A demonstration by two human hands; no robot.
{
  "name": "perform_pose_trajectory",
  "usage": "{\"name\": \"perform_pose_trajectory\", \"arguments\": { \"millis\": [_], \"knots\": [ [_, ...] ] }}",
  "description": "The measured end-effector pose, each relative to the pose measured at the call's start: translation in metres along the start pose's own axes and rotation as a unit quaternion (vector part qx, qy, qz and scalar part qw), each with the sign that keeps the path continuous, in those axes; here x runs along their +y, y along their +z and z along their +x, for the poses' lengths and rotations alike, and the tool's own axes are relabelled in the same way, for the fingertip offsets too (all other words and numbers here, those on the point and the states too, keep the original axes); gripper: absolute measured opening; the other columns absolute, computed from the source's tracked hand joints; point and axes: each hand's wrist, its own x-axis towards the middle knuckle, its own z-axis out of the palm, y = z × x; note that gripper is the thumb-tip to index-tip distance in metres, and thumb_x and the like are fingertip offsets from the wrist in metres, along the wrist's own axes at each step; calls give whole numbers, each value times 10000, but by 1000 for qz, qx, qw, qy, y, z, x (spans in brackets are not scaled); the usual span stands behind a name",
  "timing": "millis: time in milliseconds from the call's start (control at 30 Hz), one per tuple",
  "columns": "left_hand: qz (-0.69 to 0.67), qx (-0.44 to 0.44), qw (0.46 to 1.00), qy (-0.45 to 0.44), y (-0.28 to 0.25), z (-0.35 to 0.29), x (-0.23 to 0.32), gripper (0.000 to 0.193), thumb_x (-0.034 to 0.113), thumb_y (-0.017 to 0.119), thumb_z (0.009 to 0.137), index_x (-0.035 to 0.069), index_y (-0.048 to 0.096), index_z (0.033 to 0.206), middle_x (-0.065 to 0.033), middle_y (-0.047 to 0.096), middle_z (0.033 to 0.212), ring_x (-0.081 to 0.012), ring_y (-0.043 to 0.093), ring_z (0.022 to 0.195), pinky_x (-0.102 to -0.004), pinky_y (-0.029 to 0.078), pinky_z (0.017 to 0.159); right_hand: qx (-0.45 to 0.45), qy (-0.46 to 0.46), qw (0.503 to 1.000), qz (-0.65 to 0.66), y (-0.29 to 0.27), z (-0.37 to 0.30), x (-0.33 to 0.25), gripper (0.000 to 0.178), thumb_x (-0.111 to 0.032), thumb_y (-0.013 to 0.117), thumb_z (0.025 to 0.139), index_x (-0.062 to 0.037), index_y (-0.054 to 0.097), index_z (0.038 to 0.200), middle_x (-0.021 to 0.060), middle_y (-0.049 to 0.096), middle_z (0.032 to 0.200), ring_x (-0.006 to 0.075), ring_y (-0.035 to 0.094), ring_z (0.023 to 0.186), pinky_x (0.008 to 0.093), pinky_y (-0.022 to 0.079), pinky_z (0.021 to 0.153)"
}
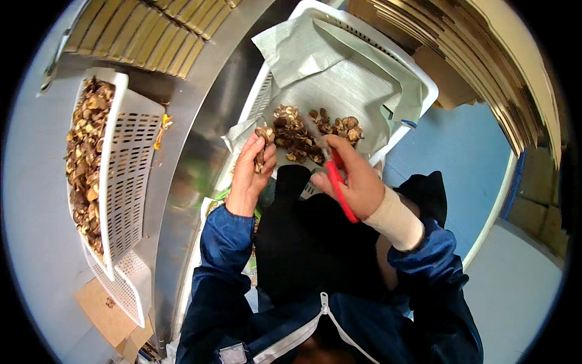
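Note:
My left hand (250, 170) is closed around a dried mushroom (264, 141), its brown, wrinkled body standing up past the fingertips. To the right, my right hand (353, 176) grips red-handled scissors (337, 185), their blades pointing up and left and smeared by motion. A short gap lies between the blades and the held mushroom. Just beyond both hands, a pile of dried mushrooms (292, 134) rests on a pale woven sack (339, 79) that lines a large white basket (429, 91).
On the metal table (209, 109) at left stands a white slotted basket (130, 164) heaped with dried mushroom pieces (91, 151). Yellowish packs (142, 39) are lined up behind it. Stacked flattened cardboard (473, 54) rises at the far right, beside the blue floor (451, 158).

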Motion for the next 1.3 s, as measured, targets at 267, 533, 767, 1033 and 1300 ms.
{"name": "perform_pose_trajectory", "arguments": {
  "millis": [267, 533, 767, 1033, 1300],
  "knots": [
    [116, 25, 986, 115, 44, -54, -9, 90, 99, 543, 836, 89, 467, 883, -11, 488, 670, -76, 425, 515, -188, 311, 386, 15, -91, 973, -214, 35, -2, 3, 612, -284, 696, 678, -17, 408, 1147, 185, 468, 923, 338, 479, 854, 378, 397, 762],
    [174, 67, 973, 136, 56, -60, -20, 105, 85, 546, 839, 94, 442, 851, -22, 488, 621, -73, 427, 484, -199, 323, 381, 51, -107, 966, -229, 44, -3, 8, 461, -282, 624, 726, -25, 438, 1060, 198, 488, 874, 363, 502, 812, 421, 423, 718],
    [190, 73, 972, 115, 44, -54, -24, 102, 94, 544, 839, 95, 443, 843, -26, 512, 686, -65, 432, 499, -194, 325, 378, -57, 14, 968, -245, 43, -4, 19, 451, -337, 595, 784, -10, 463, 1064, 180, 579, 751, 346, 576, 712, 405, 455, 613],
    [104, 110, 985, 81, -13, -39, -8, 98, 78, 487, 824, 71, 499, 922, -71, 546, 997, -113, 554, 777, -158, 313, 371, 62, 42, 997, 11, -2, -1, 20, 378, -260, 640, 785, -12, 525, 1046, 62, 565, 673, 146, 537, 557, 273, 439, 519],
    [186, 88, 975, -84, -118, 51, -42, 269, 30, 426, 787, 124, 467, 1036, -46, 497, 837, -130, 524, 661, -185, 312, 379, 77, 150, 948, 269, -44, -4, -30, 311, -181, 572, 835, -35, 489, 1097, -30, 464, 632, 33, 419, 477, 166, 335, 432]
  ]
}}
